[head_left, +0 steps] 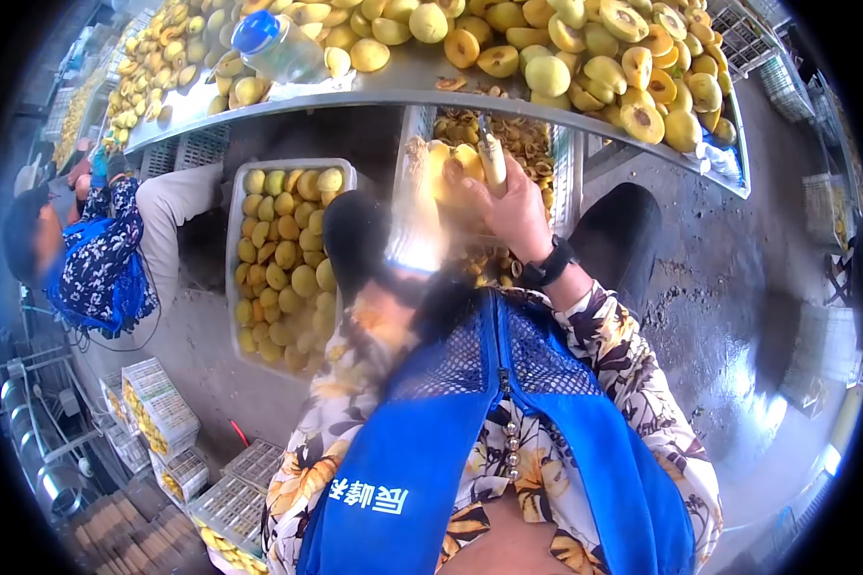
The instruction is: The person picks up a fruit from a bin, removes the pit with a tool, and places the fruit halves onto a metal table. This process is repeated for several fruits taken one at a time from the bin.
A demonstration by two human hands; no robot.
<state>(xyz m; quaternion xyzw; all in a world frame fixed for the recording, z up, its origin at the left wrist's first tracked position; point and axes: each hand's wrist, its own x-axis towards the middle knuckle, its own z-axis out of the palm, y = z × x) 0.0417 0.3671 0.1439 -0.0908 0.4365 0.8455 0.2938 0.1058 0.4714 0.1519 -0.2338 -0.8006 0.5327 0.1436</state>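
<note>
My right hand [520,218], with a dark watch on the wrist, is closed around the pale handle of a small knife [493,165]. Its narrow metal end points toward the table. My left hand [422,187] is blurred by a smear on the lens and looks pale, as if gloved. It appears closed on a halved yellow peach [462,168], right beside the knife. Beneath both hands is a white crate [568,168] holding brown pits and scraps [523,139].
A metal table [374,99] ahead bears piled peaches, whole and halved, and a blue-capped bottle [283,48]. A crate of peaches [243,331] stands left of my knees. Another person [101,254] sits far left. Stacked crates [158,407] stand behind, on wet floor [710,316].
</note>
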